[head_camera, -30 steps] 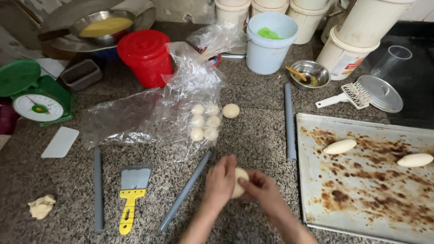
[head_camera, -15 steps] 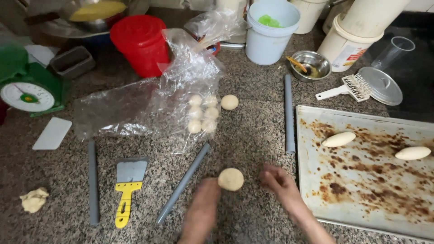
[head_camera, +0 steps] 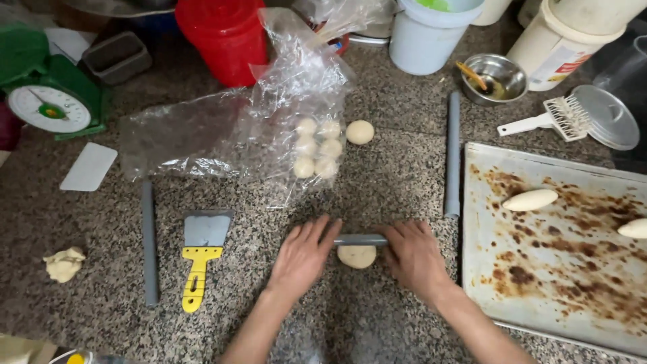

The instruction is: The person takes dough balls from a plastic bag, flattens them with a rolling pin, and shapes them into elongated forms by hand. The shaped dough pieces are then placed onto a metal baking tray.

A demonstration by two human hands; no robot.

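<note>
Scraper (head_camera: 200,253), pipes (head_camera: 452,154) flanking dough (head_camera: 356,256).

A single head-worn camera looked almost straight down from above the person's own near edge of the speckled worktop (head_camera: 404,168), facing away from the body. It sat fairly close, taking in the worktop from the near edge to the containers along the far side.
</note>
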